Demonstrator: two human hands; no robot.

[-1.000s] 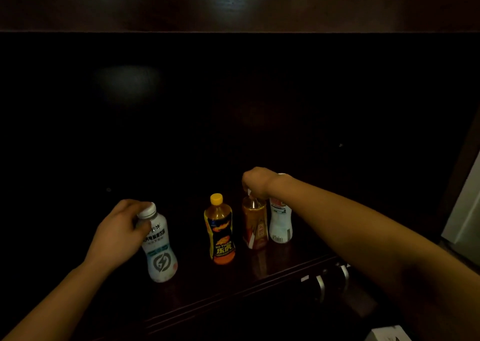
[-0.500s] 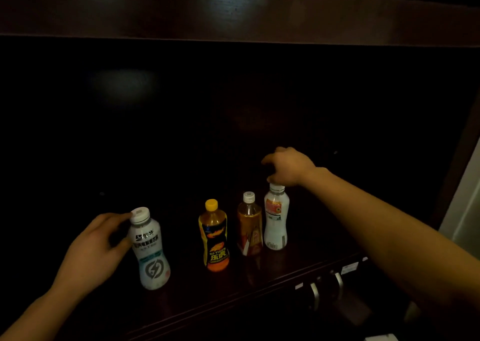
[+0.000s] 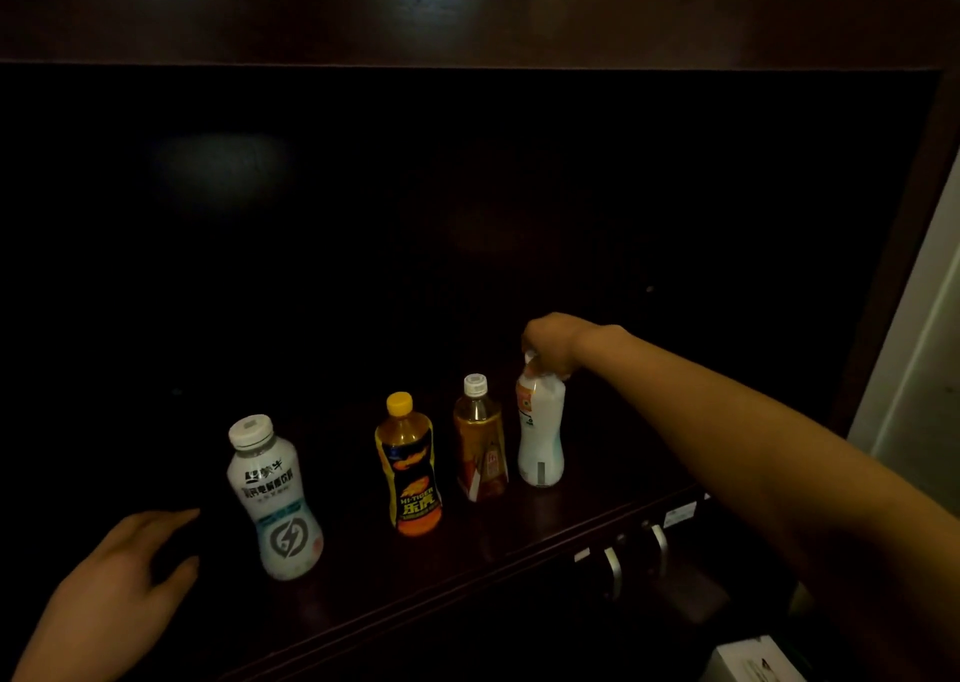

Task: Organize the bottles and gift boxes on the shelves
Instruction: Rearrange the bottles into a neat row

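On the dark shelf (image 3: 467,567), left to right: the left hand (image 3: 122,577), loose and empty, at 9 o'clock of the white electrolyte bottle (image 3: 275,499); yellow-capped bottle (image 3: 410,468); amber bottle (image 3: 480,442); right hand (image 3: 553,343) apparently clasping the white bottle (image 3: 540,429) by its cap.

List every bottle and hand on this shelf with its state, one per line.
White lightning-logo bottle: upright, capped, untouched.
Yellow-capped orange bottle: upright, capped, untouched.
Amber tea bottle: upright, capped, untouched.
Slim white bottle: upright, gripped at its top.
Left hand: open, empty, beside the lightning-logo bottle.
Right hand: closed on the slim white bottle.
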